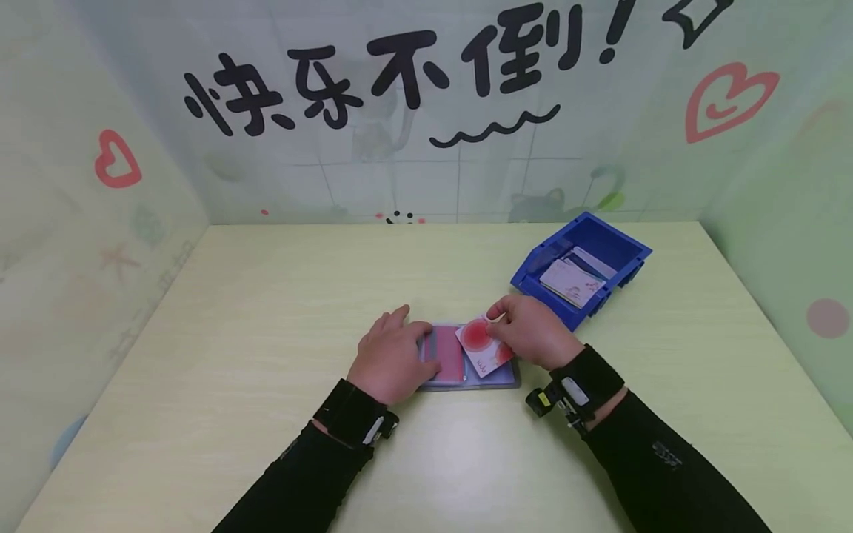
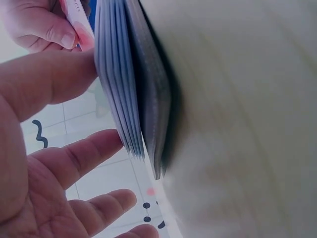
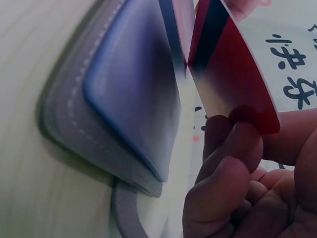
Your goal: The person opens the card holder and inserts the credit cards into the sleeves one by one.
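A card holder (image 1: 496, 380) with a grey cover and several clear sleeve pages lies open on the table, with a pink card in its left part. My left hand (image 1: 389, 360) is at its left side; in the left wrist view, a thumb and finger touch the page edges (image 2: 116, 84) while the other fingers stay spread. My right hand (image 1: 536, 333) pinches a white card (image 1: 481, 354) with red circles by its upper right corner, tilted over the right half of the holder. In the right wrist view this card (image 3: 235, 74) shows a red face with a dark stripe.
A blue plastic bin (image 1: 616, 237) stands at the back right, just beyond my right hand, with several cards (image 1: 569, 281) inside. Printed cloth walls (image 1: 373, 178) close off the back and both sides of the pale wooden table (image 1: 280, 311).
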A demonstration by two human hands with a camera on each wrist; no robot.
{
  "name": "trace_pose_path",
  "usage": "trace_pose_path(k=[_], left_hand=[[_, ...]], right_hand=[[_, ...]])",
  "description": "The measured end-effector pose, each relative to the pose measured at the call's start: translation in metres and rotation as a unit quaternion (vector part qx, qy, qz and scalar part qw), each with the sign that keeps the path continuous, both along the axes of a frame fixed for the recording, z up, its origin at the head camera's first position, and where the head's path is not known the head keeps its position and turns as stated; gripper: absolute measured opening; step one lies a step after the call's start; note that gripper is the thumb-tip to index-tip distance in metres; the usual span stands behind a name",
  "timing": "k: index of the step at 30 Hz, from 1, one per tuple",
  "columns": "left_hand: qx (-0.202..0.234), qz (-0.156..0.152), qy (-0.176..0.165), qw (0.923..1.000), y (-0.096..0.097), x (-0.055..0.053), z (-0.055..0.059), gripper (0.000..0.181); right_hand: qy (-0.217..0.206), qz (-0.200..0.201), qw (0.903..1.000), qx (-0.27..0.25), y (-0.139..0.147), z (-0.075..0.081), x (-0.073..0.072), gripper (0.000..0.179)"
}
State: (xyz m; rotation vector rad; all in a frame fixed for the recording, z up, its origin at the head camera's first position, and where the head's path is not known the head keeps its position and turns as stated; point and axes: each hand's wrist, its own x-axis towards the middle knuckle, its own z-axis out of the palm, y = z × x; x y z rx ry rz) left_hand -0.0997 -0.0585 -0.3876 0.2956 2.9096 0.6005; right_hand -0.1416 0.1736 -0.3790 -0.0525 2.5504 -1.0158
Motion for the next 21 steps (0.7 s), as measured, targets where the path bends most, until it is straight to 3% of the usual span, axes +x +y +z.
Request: trace_pose_path(k=[12, 21], left_hand=[[-0.003, 0.000, -0.001, 1.0000, -0.001, -0.001, 0.000, 0.058], [-0.005, 0.000, -0.006, 1.0000, 0.001, -0.001, 0.000, 0.056]], right_hand=[[0.008, -0.014, 0.9999, 0.006, -0.008, -0.004, 0.002, 0.027], [0.019, 0.005, 0.9993, 0.032, -0.028, -0.009, 0.011, 0.031]])
